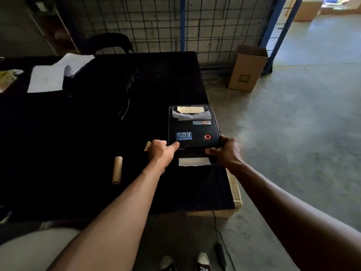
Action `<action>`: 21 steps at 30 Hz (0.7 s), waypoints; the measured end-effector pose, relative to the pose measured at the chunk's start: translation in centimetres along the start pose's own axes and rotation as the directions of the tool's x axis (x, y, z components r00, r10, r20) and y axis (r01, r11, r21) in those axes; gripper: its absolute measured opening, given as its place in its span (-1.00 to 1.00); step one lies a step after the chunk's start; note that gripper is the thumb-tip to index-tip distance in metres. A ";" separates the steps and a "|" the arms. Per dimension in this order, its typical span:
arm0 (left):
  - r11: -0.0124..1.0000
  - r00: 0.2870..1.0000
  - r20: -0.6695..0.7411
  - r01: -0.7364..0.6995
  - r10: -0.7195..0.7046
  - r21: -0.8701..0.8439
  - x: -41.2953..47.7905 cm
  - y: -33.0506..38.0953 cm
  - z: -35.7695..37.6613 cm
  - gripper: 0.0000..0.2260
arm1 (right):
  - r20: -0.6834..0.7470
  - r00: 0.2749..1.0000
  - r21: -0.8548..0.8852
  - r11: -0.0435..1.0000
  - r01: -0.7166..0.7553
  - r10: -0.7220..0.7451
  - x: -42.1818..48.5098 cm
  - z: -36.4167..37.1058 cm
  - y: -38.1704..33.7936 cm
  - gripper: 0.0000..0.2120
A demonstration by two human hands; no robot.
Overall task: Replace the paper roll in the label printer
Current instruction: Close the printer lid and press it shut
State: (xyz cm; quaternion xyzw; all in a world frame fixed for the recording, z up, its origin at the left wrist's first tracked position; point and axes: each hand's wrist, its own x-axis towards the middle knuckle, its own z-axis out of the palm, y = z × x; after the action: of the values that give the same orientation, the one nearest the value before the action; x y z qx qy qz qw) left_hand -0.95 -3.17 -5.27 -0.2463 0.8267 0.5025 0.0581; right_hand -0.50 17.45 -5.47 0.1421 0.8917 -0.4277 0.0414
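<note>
Near the right edge of the dark counter (pixel 97 133) sits the black label printer (pixel 193 127), and I have both hands on its front end. My left hand (pixel 161 152) grips the front left corner, its fingers (pixel 173 146) curled and pressing against the lid's lower edge just beneath a blue sticker (pixel 183 136). My right hand (pixel 227 151) clasps the front right corner, thumb running along the front face and the other fingers wrapped around the side. The lid looks shut or very nearly so; I cannot tell whether it has latched. A red ring light (pixel 207 136) glows on the lid close to my right hand. Through the clear window (pixel 190 113) at the back of the lid I can see a pale roll of paper lying inside the printer. A white strip of label paper (pixel 194 161) sticks out of the front slot, between my two hands, and lies flat on the counter. To the left of the printer, well apart from it, an empty cardboard core (pixel 117 170) lies on its side on the counter. Farther back on the left are white sheets of paper (pixel 50 75). On the concrete floor beyond the counter's far right corner stands an open cardboard box (pixel 247 69), in front of a wire mesh partition (pixel 175 22).
</note>
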 end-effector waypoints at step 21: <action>0.993 0.999 -0.018 0.045 -0.043 0.110 1.1 -1.3 0.9 -0.55 | 0.009 0.993 0.083 0.989 -0.118 0.118 -1.0 0.1 -0.3 -0.68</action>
State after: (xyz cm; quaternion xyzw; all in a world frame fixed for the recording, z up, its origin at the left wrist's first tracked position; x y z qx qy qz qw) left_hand -1.42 -3.28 -7.07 -0.2647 0.8480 0.4527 0.0764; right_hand 0.38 17.03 -5.13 0.1953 0.8630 -0.4616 0.0627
